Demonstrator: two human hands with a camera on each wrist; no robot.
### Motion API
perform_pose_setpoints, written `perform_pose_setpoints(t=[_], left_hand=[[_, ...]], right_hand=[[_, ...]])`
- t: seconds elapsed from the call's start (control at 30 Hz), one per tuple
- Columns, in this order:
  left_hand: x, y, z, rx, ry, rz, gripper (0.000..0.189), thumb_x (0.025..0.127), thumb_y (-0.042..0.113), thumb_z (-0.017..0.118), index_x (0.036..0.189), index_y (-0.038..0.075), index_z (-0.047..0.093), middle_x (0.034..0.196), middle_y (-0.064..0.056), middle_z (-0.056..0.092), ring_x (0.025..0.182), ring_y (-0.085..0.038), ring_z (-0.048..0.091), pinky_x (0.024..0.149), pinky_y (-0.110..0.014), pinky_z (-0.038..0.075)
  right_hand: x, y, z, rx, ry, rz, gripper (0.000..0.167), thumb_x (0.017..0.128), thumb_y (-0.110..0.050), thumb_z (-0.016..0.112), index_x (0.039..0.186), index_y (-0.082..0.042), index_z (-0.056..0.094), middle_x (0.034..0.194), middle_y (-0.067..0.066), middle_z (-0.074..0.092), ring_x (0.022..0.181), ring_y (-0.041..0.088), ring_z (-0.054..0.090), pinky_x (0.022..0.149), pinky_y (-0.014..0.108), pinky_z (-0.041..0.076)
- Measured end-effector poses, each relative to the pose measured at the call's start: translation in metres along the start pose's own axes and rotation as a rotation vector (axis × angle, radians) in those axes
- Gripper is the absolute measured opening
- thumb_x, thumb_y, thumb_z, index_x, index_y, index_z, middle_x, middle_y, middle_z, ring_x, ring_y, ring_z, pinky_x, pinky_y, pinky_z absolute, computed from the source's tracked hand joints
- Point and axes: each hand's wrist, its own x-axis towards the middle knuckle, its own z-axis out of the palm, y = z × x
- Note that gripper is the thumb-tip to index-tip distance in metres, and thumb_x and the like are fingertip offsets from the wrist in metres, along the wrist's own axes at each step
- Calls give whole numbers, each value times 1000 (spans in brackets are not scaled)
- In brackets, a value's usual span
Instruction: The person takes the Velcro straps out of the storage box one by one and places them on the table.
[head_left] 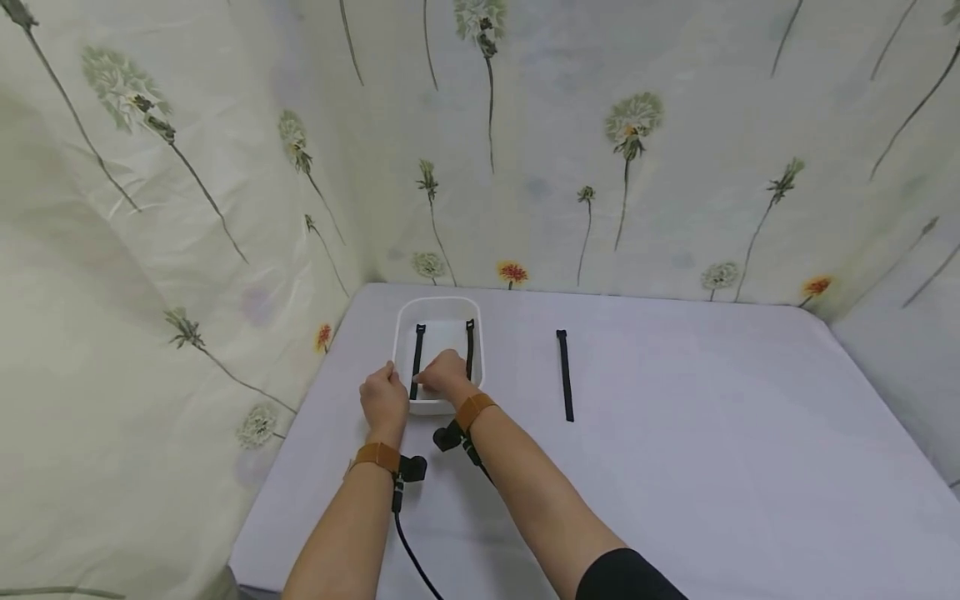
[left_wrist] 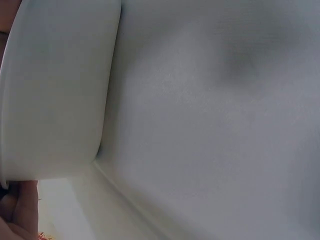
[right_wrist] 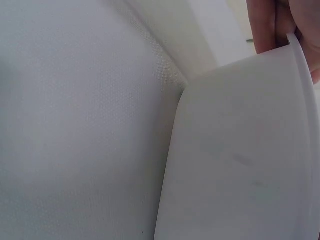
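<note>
A white plastic tray (head_left: pixel 401 333) stands at the left of the table, with two black hook-and-loop cable ties inside: a left cable tie (head_left: pixel 417 350) and a right cable tie (head_left: pixel 470 333). My left hand (head_left: pixel 385 402) grips the tray's left rim; its fingers (left_wrist: pixel 25 207) also show in the left wrist view. Over the tray reaches my right hand (head_left: pixel 446 372), fingers curled, pinching the left cable tie near its lower end. The right hand partly hides the right cable tie. In the right wrist view the tray wall (right_wrist: pixel 240 150) fills much of the picture.
A third black cable tie (head_left: pixel 565 375) lies on the white table (head_left: pixel 712 442), right of the tray. Flower-printed curtains (head_left: pixel 555 125) enclose the left side and back. Each wrist wears a brown band with a black camera, and a black cable (head_left: pixel 408 546) trails from the left one.
</note>
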Motion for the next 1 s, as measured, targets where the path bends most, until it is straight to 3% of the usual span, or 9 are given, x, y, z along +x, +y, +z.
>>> perform_pose_setpoints(t=[0.27,0.43,0.6,0.77,0.87,1.0], left_hand=[[-2,2,-1,-13,-18,-8,30,98,2,57,127,-3,65,127,-20,67,117,-41,64,97,-51,55],[0,2,-2,-14,-9,3,30,98,1,56,127,-4,65,127,-22,67,118,-41,64,98,-51,55],[0,1,-1,-25,-14,10,31,99,1,55,128,-4,64,128,-23,66,118,-41,64,98,-51,55],[-3,1,-2,-39,-22,2,30,98,0,56,126,-3,66,126,-22,67,117,-41,64,97,-51,55],[-2,0,-1,-33,-3,10,29,97,-1,57,124,-4,67,124,-23,68,117,-40,65,97,-51,55],[1,0,-1,-29,12,18,30,97,0,58,124,-4,67,124,-23,68,116,-40,66,97,-51,55]], right_hand=[[1,-5,7,37,-2,81,26,84,-21,82,95,0,73,77,8,76,70,15,71,62,23,49],[1,-10,11,86,-22,73,23,84,-18,82,93,1,73,76,10,77,70,17,74,60,21,50],[2,-9,13,95,-40,63,27,82,-20,83,95,3,74,77,10,77,67,15,72,57,20,50],[2,-8,17,102,-62,71,37,80,-18,84,107,5,71,84,11,77,74,16,71,69,24,57],[3,-7,19,80,-73,56,35,81,-19,82,105,4,71,88,10,73,77,17,67,71,25,56],[6,-6,19,124,-115,52,23,82,-14,78,96,3,73,82,8,70,71,16,61,61,22,51]])
